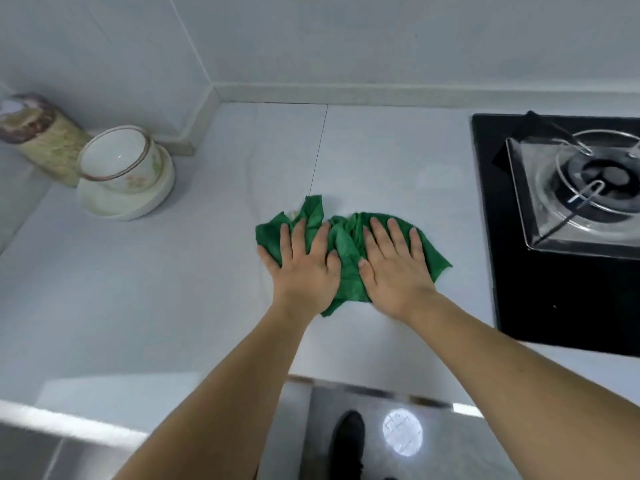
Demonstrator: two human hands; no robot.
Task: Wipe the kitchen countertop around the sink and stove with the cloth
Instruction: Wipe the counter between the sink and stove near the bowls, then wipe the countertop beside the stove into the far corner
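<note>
A crumpled green cloth lies on the pale grey countertop, left of the black stove. My left hand presses flat on the cloth's left part, fingers straight and spread. Beside it, my right hand presses flat on the right part, fingers straight too. The cloth's middle bunches up between the two hands. No sink is in view.
At the left stand a white bowl tilted in a dish and a patterned cylindrical canister. The stove's metal burner and pan support sit at the right. Tiled walls meet in the back corner. The counter's front edge and floor lie below.
</note>
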